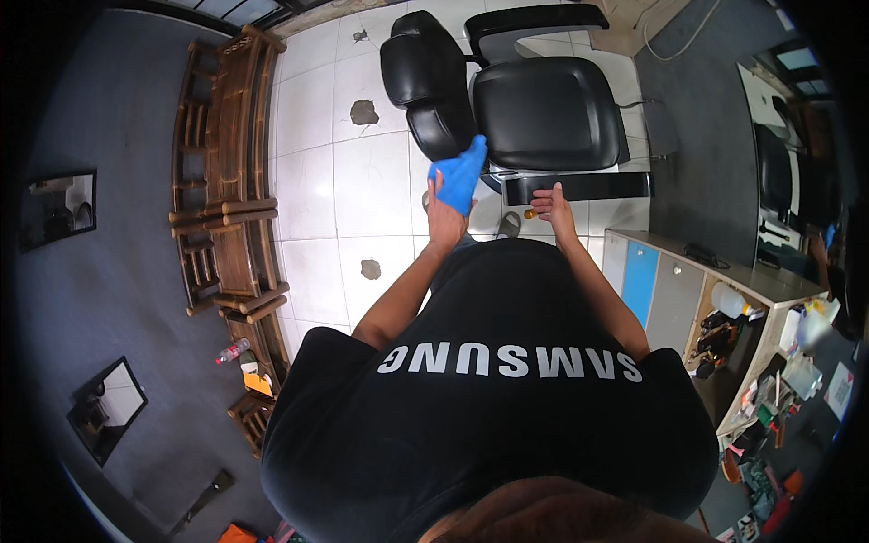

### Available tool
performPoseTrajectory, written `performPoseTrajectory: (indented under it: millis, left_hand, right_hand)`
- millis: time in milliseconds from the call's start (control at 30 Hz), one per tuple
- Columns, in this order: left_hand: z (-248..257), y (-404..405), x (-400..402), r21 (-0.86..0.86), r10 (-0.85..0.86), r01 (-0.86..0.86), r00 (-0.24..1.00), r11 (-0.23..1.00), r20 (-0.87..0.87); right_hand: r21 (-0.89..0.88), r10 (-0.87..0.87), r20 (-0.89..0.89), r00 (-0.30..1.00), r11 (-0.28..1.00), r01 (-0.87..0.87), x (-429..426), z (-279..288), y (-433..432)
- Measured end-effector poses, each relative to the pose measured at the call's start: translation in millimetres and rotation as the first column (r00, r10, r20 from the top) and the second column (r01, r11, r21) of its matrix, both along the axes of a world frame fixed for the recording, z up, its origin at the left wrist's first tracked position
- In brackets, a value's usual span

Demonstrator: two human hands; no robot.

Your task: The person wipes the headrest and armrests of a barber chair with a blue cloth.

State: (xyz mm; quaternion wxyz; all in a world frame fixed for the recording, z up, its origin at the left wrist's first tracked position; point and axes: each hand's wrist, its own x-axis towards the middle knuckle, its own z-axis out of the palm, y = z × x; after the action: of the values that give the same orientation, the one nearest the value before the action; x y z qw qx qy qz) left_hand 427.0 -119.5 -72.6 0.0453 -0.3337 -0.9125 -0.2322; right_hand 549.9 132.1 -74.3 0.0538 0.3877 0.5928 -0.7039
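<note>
My left hand (448,220) holds a bunched blue cloth (458,176) in front of the black barber chair's backrest (424,68). The cloth covers most of the fingers, and its tip overlaps the backrest's near end. Whether it touches the chair cannot be told. Over the near armrest (604,185), my right hand (555,212) has its thumb and index finger extended. A small amber-coloured object (530,214) pokes out from its lower fingers and appears gripped there; the rest of it is hidden. Beyond lies the padded black seat (546,112), with the far armrest (536,24) behind it.
On the right stands a cabinet (638,271) with a blue door; bottles and tools fill its shelf. A wall mirror (774,163) hangs above it. Bamboo benches (231,156) line the left wall. Tiles have broken patches (364,112). A sandal (509,224) shows below my hands.
</note>
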Motion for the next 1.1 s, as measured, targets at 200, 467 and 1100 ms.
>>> performPoseTrajectory:
  millis: [200, 467, 1100]
  left_hand:
    - [-28.9, -19.2, 36.6, -0.234, 0.356, -0.274, 0.602, 0.933, 0.715]
    - [71.0, 55.4, 32.4, 0.052, -0.169, 0.168, 0.817, 0.984, 0.551]
    - [146.1, 63.4, -208.4, 0.304, 0.251, -0.236, 0.968, 0.923, -0.011]
  right_hand:
    - [-0.056, 0.047, 0.029, 0.998, 0.997, -0.045, 8.9, 3.2, 1.8]
    - [-0.532, 0.088, -0.005, 0.996, 0.843, -0.078, 10.2, 32.1, -11.6]
    - [0.999, -0.240, -0.012, 0.971, -0.045, 0.001, 45.0, -106.2, 232.1]
